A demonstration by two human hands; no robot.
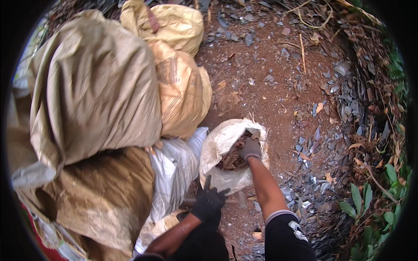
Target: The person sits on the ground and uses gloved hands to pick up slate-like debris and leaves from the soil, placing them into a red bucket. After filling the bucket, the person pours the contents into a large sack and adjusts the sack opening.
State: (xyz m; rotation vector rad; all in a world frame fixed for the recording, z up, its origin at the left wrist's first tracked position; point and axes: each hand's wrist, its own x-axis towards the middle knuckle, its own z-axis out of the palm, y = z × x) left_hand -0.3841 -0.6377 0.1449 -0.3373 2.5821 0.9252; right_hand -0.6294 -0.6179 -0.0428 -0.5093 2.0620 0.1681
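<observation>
A white woven sack (213, 145) stands on the ground in front of me with its mouth gaping. Inside it lie dark brown flaky pieces (232, 160); their kind is unclear. My right hand (251, 149), in a grey glove, reaches into the mouth by the right rim, its fingers hidden in the shadow and contents. My left hand (209, 203), in a black glove, is at the sack's lower left edge with the visible fingers spread. A faint, blurred bar with a crosspiece (242, 198), perhaps a hammer, shows on both sides of that hand; I cannot tell whether it touches it.
Large full sacks crowd the left: a beige one (96, 82), a tan one (180, 89), a brown one (104, 191) and a silvery white one (174, 174). Reddish soil (265, 104) with scattered slate-like grey chips (305, 152) lies ahead and right. Green plants (358, 200) edge the far right.
</observation>
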